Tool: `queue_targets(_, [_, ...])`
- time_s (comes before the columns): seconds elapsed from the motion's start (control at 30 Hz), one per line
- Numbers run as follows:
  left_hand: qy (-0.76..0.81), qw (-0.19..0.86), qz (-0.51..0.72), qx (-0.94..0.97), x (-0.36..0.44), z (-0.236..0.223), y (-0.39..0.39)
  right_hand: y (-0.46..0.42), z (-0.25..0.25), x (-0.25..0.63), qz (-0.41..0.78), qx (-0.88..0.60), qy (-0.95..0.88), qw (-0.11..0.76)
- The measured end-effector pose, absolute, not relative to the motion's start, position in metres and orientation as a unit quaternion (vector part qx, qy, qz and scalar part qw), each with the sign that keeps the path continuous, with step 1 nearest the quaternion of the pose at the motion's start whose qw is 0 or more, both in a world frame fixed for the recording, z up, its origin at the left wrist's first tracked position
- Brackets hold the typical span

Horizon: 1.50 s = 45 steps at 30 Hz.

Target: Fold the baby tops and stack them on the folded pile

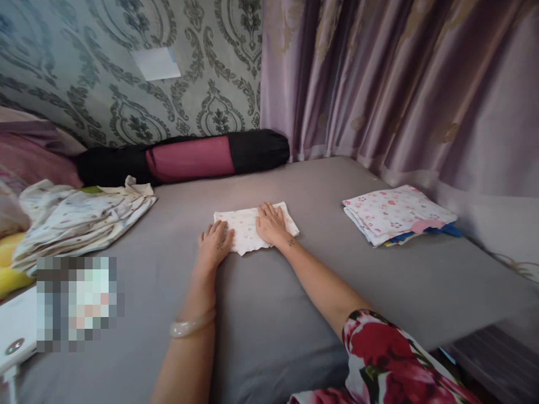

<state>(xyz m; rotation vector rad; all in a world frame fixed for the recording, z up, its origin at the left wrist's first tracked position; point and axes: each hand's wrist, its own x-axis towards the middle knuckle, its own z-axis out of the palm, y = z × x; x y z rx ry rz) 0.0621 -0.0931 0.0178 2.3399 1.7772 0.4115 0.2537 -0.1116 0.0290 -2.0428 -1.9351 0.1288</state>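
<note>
A small white cloth (246,229) with a faint print lies flat, apparently folded, on the grey bed sheet (261,303). Its near edge is wavy and dips to a small point. My left hand (215,242) rests at the cloth's left edge, fingers loosely spread and partly on the sheet. Across the right part of the cloth my right hand (270,223) presses down flat, fingers stretched out and covering some of the fabric. Neither hand grips anything.
Folded printed cloths (398,213) are stacked at the right. A crumpled pale garment (84,216) lies at the left, near a white device (19,331) with a cable. A long black and maroon bag (189,157) lies along the wall; purple curtains (337,78) hang behind.
</note>
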Motion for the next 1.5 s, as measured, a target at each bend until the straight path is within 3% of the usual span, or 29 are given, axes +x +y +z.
queue_targets(0.47, [0.592,0.08,0.13,0.792,0.061,0.021,-0.093,-0.111,0.018,0.268,0.058,-0.754,-0.639,0.144])
queue_targets(0.8, [0.584,0.074,0.134,0.797,0.056,0.017,-0.087,-0.117,0.031,0.272,0.024,-0.775,-0.605,0.181])
queue_targets(1.07, [0.605,0.083,0.114,0.783,0.055,0.015,-0.081,-0.117,0.025,0.274,0.099,-0.795,-0.573,0.169])
queue_targets(1.27, [0.634,0.124,0.125,0.753,0.053,0.012,-0.075,-0.12,0.03,0.274,0.094,-0.793,-0.571,0.194])
queue_targets(1.5, [0.707,0.04,0.09,0.7,0.044,0.01,-0.065,-0.123,0.051,0.295,0.121,-0.816,-0.517,0.231])
